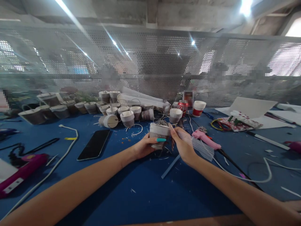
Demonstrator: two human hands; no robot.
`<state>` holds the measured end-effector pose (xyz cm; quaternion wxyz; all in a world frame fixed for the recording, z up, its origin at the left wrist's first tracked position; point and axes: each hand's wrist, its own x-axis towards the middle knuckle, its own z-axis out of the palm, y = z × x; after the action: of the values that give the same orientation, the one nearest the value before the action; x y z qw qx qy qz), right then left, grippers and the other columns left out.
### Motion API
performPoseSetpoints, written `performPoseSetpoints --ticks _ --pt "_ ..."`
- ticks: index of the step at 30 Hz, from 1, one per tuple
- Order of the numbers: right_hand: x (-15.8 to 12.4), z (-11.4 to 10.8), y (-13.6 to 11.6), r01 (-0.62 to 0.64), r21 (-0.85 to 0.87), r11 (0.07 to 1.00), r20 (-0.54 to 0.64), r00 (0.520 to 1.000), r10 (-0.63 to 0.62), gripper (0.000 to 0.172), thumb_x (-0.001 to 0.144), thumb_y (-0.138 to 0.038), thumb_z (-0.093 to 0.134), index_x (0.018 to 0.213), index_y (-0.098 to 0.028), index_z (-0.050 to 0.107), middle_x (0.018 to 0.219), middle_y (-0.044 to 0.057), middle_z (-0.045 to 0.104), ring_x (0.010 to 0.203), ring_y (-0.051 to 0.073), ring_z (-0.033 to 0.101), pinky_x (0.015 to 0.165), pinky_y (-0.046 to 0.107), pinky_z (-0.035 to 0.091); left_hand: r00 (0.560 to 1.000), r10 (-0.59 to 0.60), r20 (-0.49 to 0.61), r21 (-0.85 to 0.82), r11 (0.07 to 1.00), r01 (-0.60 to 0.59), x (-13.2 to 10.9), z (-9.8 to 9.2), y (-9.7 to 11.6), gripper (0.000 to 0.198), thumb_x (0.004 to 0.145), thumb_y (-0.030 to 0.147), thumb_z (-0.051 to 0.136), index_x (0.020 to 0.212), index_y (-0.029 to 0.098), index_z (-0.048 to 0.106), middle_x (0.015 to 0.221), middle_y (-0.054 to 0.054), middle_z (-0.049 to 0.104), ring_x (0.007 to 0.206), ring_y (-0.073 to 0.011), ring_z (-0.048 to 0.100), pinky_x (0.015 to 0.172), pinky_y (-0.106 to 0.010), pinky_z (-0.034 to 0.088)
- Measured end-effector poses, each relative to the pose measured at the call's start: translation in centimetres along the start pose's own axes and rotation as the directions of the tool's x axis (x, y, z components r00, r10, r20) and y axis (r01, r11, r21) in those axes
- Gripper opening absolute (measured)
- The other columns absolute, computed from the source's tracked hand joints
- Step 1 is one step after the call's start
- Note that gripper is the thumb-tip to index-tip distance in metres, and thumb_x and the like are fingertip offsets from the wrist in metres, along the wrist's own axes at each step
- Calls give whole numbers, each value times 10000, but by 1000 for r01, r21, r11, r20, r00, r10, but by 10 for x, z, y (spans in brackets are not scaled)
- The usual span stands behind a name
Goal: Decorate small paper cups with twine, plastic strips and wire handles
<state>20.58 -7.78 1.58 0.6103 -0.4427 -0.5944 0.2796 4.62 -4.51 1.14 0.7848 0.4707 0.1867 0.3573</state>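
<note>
A small grey-brown bucket (pixel 159 133) with a whitish rim is upright above the blue table in front of me. My left hand (pixel 147 146) is wrapped round its left side, the thumb with a turquoise nail lying across the front. At the right edge of the rim, the fingers of my right hand (pixel 182 142) close on the bucket; part of their grip is hidden. Clear glue sticks (pixel 199 146) lie right beside that hand, and a single glue stick (pixel 170 166) rests below it. A pink glue gun (pixel 207 139) lies further right.
Several similar buckets (pixel 127 118) fill the back left, some tipped over. A black phone (pixel 94 145) lies left, near a white cable (pixel 68 152) and a magenta power strip (pixel 23 172). A red can (pixel 181 106) and stacked paper cups (pixel 199 108) stand behind. A perforated metal screen (pixel 160 62) borders the table.
</note>
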Motion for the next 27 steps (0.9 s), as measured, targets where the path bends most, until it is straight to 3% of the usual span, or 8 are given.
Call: performPoseSetpoints --ticks 10,17,27 --pt "-2 4 2 -50 116 992 41 998 45 391 816 -513 459 572 -216 392 466 -51 380 427 95 356 400 230 299 1000 15 -2 -62 998 -16 1 -2 -2 438 570 251 736 974 124 623 924 -85 659 857 -180 594 815 -294 428" --pt "-6 6 5 -45 86 995 99 994 36 387 815 -503 467 580 -205 391 526 -47 371 480 91 357 424 221 303 997 72 24 135 988 -75 -1 5 -4 540 519 174 767 1028 129 591 937 -105 660 846 -210 606 787 -329 435" --pt "-1 3 3 -19 46 999 -35 999 20 408 829 -461 469 517 -206 408 464 -42 403 445 98 384 423 237 314 996 84 -12 77 994 -83 2 0 -4 452 583 215 732 1008 125 608 974 -113 654 850 -196 606 788 -308 437"
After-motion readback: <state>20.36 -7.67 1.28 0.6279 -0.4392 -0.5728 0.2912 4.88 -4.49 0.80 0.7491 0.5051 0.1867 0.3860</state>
